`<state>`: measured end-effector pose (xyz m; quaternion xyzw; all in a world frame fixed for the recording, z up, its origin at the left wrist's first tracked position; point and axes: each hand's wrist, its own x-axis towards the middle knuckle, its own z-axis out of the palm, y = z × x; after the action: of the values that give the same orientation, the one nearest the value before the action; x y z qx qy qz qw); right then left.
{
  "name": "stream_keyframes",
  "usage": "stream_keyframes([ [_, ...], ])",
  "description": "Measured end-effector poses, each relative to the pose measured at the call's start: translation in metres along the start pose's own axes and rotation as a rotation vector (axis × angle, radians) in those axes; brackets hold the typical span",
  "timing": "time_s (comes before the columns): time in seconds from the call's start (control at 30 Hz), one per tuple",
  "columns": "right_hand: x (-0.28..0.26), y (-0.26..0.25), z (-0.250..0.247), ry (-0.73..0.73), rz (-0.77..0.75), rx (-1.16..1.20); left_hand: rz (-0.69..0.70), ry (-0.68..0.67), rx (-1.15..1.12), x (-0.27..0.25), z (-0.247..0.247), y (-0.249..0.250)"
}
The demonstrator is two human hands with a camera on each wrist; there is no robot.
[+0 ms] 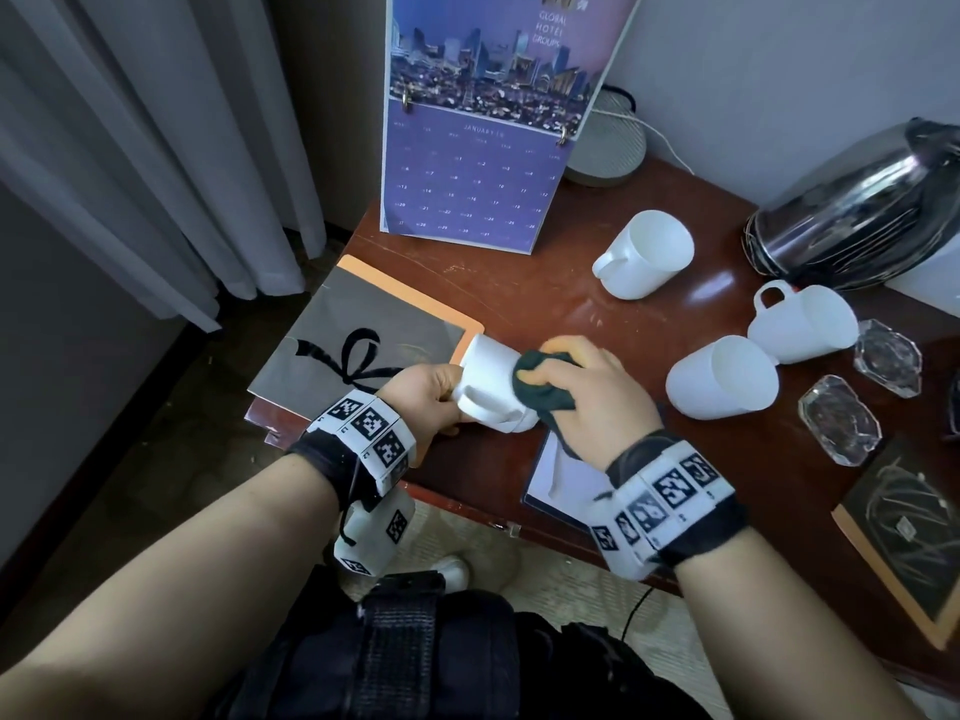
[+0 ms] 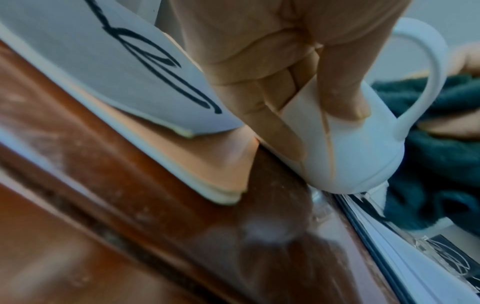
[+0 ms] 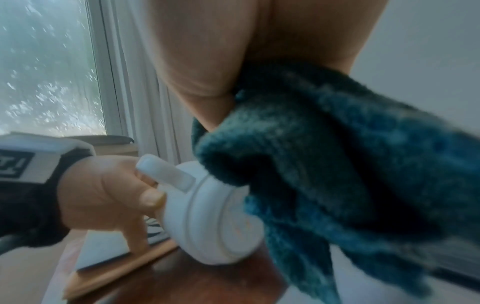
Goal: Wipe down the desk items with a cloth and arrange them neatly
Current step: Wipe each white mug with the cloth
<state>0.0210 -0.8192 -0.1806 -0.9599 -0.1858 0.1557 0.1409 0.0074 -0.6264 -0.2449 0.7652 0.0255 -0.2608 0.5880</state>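
Note:
My left hand (image 1: pixel 434 394) grips a white mug (image 1: pixel 491 379) held on its side just above the desk's front edge, its handle facing me. In the left wrist view my fingers (image 2: pixel 335 86) wrap the mug (image 2: pixel 363 156) near its base and handle. My right hand (image 1: pixel 582 387) holds a dark green cloth (image 1: pixel 540 384) bunched against the mug's side. The right wrist view shows the cloth (image 3: pixel 337 164) draped over the mug (image 3: pixel 207 216). Three more white mugs lie on the desk: one at the back (image 1: pixel 647 252), two to the right (image 1: pixel 722 376) (image 1: pixel 805 322).
A purple calendar (image 1: pixel 483 148) stands at the back. A grey folder with a bow drawing (image 1: pixel 363 335) overhangs the wooden desk (image 1: pixel 545 288) at left. A steel kettle (image 1: pixel 857 210), glass coasters (image 1: pixel 839 420), a dark book (image 1: pixel 914 527) and a white notepad (image 1: pixel 566 485) sit to the right.

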Motion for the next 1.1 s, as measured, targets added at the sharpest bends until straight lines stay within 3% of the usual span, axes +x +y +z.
stream_keyframes([
  [0.1, -0.007, 0.019, -0.006, -0.003, 0.054, 0.014, 0.005, -0.03, 0.066, 0.002, -0.004, 0.0],
  [0.23, 0.002, 0.01, -0.006, 0.15, 0.095, 0.172, -0.012, -0.099, 0.188, 0.001, -0.009, 0.005],
  [0.4, -0.004, -0.001, 0.012, 0.092, 0.053, 0.167, -0.068, -0.22, -0.214, 0.0, -0.018, 0.012],
  [0.47, -0.008, -0.001, 0.015, 0.115, 0.034, 0.196, -0.081, -0.19, -0.276, 0.003, -0.024, 0.015],
  [0.63, -0.008, 0.002, 0.015, 0.089, 0.0, 0.253, -0.078, -0.126, -0.095, 0.009, -0.019, 0.025],
  [0.7, -0.01, 0.008, 0.009, 0.146, 0.042, 0.355, -0.046, -0.126, -0.066, 0.012, -0.012, 0.021],
  [0.83, -0.016, 0.024, -0.007, 0.411, 0.221, 0.562, 0.017, -0.148, -0.123, 0.007, -0.01, 0.014],
  [0.9, -0.015, 0.027, -0.011, 0.41, 0.255, 0.584, 0.037, -0.137, -0.108, 0.008, -0.011, 0.006],
  [1.1, 0.002, -0.016, -0.008, 0.29, 0.04, 0.336, 0.034, -0.104, -0.078, 0.003, -0.011, 0.0],
])
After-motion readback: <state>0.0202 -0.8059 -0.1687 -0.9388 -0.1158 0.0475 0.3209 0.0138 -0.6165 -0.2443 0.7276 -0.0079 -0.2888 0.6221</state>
